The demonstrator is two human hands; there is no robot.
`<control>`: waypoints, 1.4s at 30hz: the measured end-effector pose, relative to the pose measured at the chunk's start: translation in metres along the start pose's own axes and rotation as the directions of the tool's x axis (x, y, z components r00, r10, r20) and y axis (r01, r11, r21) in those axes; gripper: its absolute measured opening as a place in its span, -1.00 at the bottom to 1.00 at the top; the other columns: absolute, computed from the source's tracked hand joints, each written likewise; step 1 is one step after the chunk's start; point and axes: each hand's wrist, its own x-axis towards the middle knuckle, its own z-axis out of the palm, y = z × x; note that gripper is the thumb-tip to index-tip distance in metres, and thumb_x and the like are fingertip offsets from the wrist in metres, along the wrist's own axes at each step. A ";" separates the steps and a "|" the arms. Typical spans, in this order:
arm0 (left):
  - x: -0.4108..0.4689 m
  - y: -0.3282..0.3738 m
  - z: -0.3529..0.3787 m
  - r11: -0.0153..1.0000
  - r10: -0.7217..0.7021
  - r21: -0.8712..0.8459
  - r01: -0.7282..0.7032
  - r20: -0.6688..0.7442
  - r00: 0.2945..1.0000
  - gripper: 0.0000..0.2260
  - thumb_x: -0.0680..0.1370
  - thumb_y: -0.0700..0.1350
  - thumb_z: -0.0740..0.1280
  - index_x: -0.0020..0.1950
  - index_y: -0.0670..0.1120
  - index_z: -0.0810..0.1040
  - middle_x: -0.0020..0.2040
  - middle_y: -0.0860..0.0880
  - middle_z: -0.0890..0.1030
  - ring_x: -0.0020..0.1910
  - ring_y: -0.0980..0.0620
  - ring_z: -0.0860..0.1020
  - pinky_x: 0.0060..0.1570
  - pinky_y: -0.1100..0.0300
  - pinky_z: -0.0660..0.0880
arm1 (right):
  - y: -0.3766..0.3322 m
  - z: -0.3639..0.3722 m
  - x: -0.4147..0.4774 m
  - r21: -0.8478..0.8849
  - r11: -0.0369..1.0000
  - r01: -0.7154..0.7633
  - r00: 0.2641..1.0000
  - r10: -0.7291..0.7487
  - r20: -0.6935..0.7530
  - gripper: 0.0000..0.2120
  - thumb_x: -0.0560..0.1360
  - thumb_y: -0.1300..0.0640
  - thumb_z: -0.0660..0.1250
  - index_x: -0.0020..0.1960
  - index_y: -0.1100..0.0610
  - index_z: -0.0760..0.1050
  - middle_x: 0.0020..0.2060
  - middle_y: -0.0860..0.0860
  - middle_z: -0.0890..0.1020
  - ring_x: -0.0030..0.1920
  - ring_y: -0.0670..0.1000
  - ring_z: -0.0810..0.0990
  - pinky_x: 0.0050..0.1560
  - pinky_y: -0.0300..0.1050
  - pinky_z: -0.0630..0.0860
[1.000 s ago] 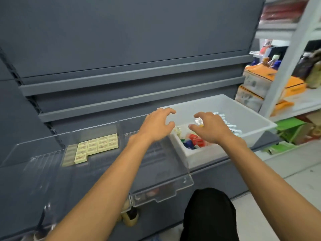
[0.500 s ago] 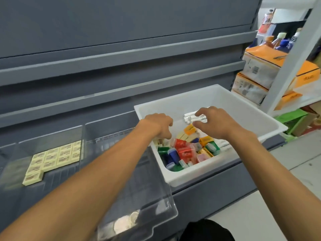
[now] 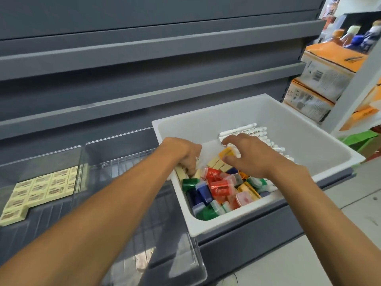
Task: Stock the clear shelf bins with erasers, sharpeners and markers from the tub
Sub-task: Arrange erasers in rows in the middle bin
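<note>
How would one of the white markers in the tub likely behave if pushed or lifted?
The white markers look round and slim, so a pushed one would probably roll along the smooth tub floor. They appear to be rigid plastic, so likely stiff and light when lifted.

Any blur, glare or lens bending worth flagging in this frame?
Head view: the wide lens slightly bows the shelf rails; the bottles at top right are smeared; a glare patch sits low in the clear bin; the left hand, gripping erasers, is slightly soft, yet the sharpeners in the tub read sharply.
</note>
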 end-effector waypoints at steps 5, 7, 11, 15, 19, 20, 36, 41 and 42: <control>0.003 -0.002 0.000 0.997 0.019 -0.070 -0.017 0.023 1.000 -0.43 0.43 -0.01 0.49 0.35 0.10 0.30 0.06 0.00 0.51 0.01 -0.04 0.53 0.09 0.03 0.52 | -0.007 -0.005 -0.014 0.027 0.999 0.045 0.992 -0.042 -0.117 -0.63 0.58 -0.07 0.25 0.35 -0.02 0.43 0.29 -0.03 0.53 0.25 0.01 0.49 0.23 -0.04 0.44; 0.004 -0.003 0.000 0.994 0.023 -0.106 -0.020 0.024 0.999 -0.47 0.42 -0.02 0.50 0.31 0.09 0.33 -0.01 0.03 0.52 -0.08 -0.01 0.52 0.06 0.05 0.52 | -0.007 -0.014 -0.032 0.054 0.996 0.075 0.964 -0.059 -0.258 -0.69 0.57 -0.10 0.23 0.27 -0.05 0.49 0.16 -0.12 0.59 0.11 -0.07 0.54 0.12 -0.07 0.49; 0.006 -0.002 0.000 0.994 0.057 -0.098 -0.053 0.047 0.997 -0.65 0.41 -0.08 0.48 0.15 0.02 0.48 -0.03 0.01 0.58 -0.06 -0.04 0.58 0.07 0.00 0.56 | -0.013 -0.005 -0.068 0.076 0.997 0.031 0.954 -0.007 -0.300 -0.72 0.49 -0.24 0.14 -0.01 -0.16 0.55 -0.14 -0.25 0.59 -0.14 -0.15 0.55 -0.13 -0.10 0.49; 0.008 0.000 0.002 0.990 0.126 -0.077 -0.119 0.091 0.988 -0.79 0.42 -0.14 0.42 0.04 0.00 0.57 -0.01 -0.03 0.62 0.01 -0.09 0.61 0.14 -0.12 0.56 | -0.012 0.003 -0.063 0.032 0.999 -0.013 0.957 0.022 -0.290 -0.74 0.50 -0.26 0.15 -0.01 -0.17 0.53 -0.20 -0.27 0.56 -0.18 -0.17 0.55 -0.24 -0.16 0.37; 0.004 -0.002 -0.004 0.987 0.159 -0.051 -0.153 0.155 0.975 -0.75 0.43 -0.12 0.42 0.08 0.02 0.53 0.02 -0.04 0.61 -0.01 -0.06 0.59 0.11 -0.03 0.55 | -0.010 0.005 -0.064 0.025 0.999 -0.046 0.963 0.051 -0.264 -0.70 0.49 -0.28 0.10 0.00 -0.18 0.52 -0.17 -0.27 0.58 -0.15 -0.12 0.55 -0.18 -0.13 0.37; 0.002 -0.002 -0.006 0.985 0.170 -0.065 -0.160 0.187 0.968 -0.73 0.43 -0.12 0.43 0.10 0.01 0.53 0.02 -0.05 0.61 -0.04 -0.05 0.58 0.04 0.01 0.53 | -0.010 0.005 -0.064 0.025 0.998 -0.049 0.962 0.054 -0.266 -0.69 0.49 -0.28 0.09 0.00 -0.18 0.52 -0.17 -0.28 0.58 -0.15 -0.12 0.55 -0.17 -0.13 0.37; 0.003 -0.003 -0.004 0.967 0.223 -0.167 -0.191 0.206 0.953 -0.67 0.40 -0.14 0.54 0.12 -0.02 0.55 0.02 -0.03 0.67 -0.03 -0.04 0.63 0.05 0.03 0.57 | -0.008 0.007 -0.061 0.026 0.995 -0.094 0.955 0.097 -0.279 -0.78 0.50 -0.22 0.18 0.04 -0.18 0.51 -0.19 -0.27 0.54 -0.08 -0.09 0.54 -0.17 -0.14 0.30; 0.000 -0.001 -0.005 0.967 0.224 -0.175 -0.188 0.219 0.950 -0.64 0.43 -0.16 0.52 0.17 -0.02 0.51 0.05 -0.03 0.63 -0.03 0.00 0.58 0.04 0.06 0.53 | -0.009 0.007 -0.059 0.027 0.995 -0.095 0.956 0.099 -0.277 -0.75 0.51 -0.21 0.19 0.08 -0.17 0.52 -0.12 -0.24 0.60 -0.03 -0.08 0.57 -0.12 -0.14 0.34; -0.001 -0.001 -0.005 0.968 0.219 -0.175 -0.183 0.219 0.951 -0.64 0.42 -0.16 0.52 0.16 -0.02 0.51 0.03 -0.02 0.63 -0.03 0.00 0.57 0.05 0.06 0.52 | -0.008 0.007 -0.060 0.030 0.995 -0.096 0.954 0.100 -0.282 -0.75 0.50 -0.20 0.19 0.08 -0.16 0.52 -0.12 -0.24 0.61 -0.03 -0.08 0.57 -0.12 -0.14 0.34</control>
